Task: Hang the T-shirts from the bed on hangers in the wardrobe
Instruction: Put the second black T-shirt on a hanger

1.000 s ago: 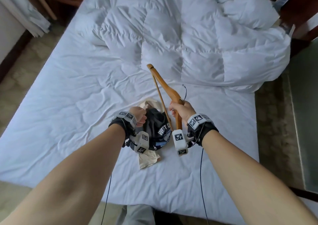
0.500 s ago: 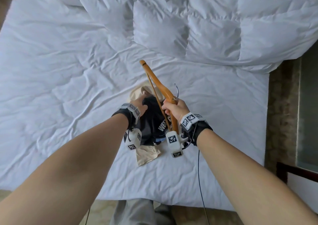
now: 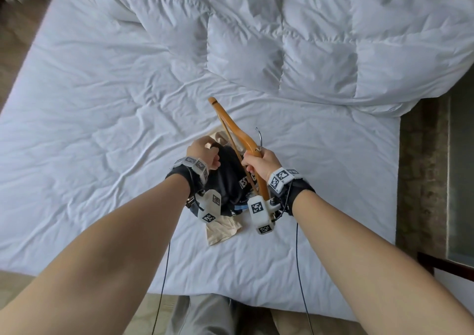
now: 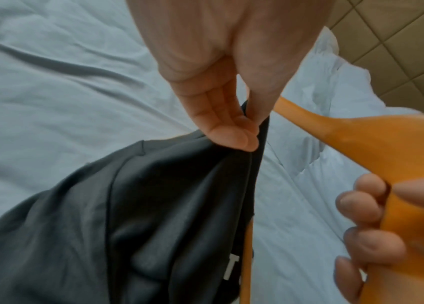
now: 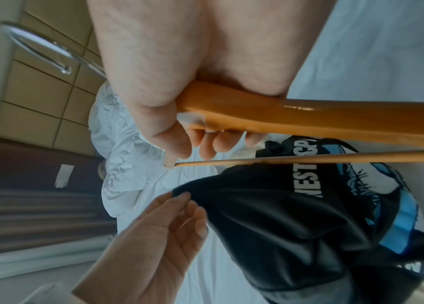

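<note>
My left grip [image 3: 202, 152] pinches the black T-shirt [image 3: 228, 181] (bunched on the bed [image 3: 102, 129]); at three o'clock, my right grip [image 3: 259, 164] clasps the wooden hanger [image 3: 237, 132].

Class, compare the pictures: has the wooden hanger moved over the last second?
No, not noticeably. The wooden hanger, gripped by the right hand, keeps its place over the beige T-shirt on the bed; only the camera shifted.

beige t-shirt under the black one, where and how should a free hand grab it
Take the beige t-shirt by the corner sticking out nearest the person, coming from the bed's near edge. That flap lies flat and bare on the sheet; the rest is buried under the black t-shirt, which the left hand pinches.
</note>
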Available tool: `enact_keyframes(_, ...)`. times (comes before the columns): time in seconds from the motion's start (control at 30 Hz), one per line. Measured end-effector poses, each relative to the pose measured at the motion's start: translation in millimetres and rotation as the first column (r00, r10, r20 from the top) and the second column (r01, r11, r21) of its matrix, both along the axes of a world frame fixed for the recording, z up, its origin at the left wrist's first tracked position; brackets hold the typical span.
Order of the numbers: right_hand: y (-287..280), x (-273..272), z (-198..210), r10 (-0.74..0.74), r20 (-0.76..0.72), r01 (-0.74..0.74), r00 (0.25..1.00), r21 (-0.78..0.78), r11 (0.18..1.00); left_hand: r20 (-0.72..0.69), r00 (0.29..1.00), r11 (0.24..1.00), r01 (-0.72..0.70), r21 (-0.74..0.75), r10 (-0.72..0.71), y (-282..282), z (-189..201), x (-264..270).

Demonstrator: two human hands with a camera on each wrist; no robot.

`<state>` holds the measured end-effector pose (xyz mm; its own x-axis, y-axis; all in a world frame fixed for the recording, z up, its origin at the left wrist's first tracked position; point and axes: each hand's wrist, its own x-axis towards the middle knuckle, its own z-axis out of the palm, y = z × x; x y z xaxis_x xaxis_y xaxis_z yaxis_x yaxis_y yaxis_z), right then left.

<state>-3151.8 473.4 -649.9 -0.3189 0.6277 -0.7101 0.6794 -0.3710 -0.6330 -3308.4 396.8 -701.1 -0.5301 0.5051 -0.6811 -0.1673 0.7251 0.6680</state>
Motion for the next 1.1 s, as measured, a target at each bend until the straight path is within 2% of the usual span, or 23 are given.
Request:
enact_keyframes(0.1,-6.2,5.0,17.4,0.019,-0.012,-0.019,1.0,0.031,0.999,-0.023,0.999,0.995,0.042,0.091,-0.04,-6.9,25.4,4.8)
enact_keyframes(0.23,-18.0,18.1,51.4,0.044,-0.045,-0.041,0.998,0.07,0.997,-0.201,0.967,0.98,0.175,0.093,-0.154,-20.6,65.4,15.1)
enact_keyframes(0.3,-26.0,28.0,71.9,0.063,-0.064,-0.057,0.996,0.094,0.994,-0.347,0.918,0.97,0.231,0.072,-0.193,-28.5,84.6,22.8)
enact_keyframes(0.4,-36.2,43.8,101.0,0.099,-0.083,-0.086,0.992,0.146,0.986,-0.543,0.808,0.959,0.284,0.017,-0.229,-36.8,115.7,36.2)
enact_keyframes(0.5,-46.0,62.6,134.0,0.136,-0.123,-0.112,0.983,0.187,0.976,-0.64,0.733,0.944,0.328,0.032,-0.232,-44.1,161.4,54.5)
enact_keyframes(0.57,-51.8,74.7,159.4,0.162,-0.136,-0.129,0.977,0.225,0.966,-0.67,0.717,0.951,0.304,0.051,-0.194,-47.7,191.9,64.6)
enact_keyframes(0.67,-57.4,89.1,196.8,0.182,-0.172,-0.131,0.968,0.274,0.953,-0.667,0.739,0.958,0.251,0.14,-0.096,-53.0,235.6,76.7)
enact_keyframes(0.83,-63.0,111.2,261.6,0.239,-0.213,-0.146,0.947,0.375,0.915,-0.654,0.755,0.939,0.254,0.233,-0.043,-59.9,310.4,98.9)
enact_keyframes(0.93,-63.7,120.3,301.1,0.264,-0.226,-0.146,0.938,0.435,0.889,-0.637,0.767,0.91,0.31,0.276,-0.069,-63.0,355.2,108.8)
enact_keyframes(1.1,-67.3,121.0,365.3,0.293,-0.268,-0.102,0.918,0.555,0.825,-0.73,0.67,0.853,0.452,0.261,-0.132,-70.0,432.0,120.9)
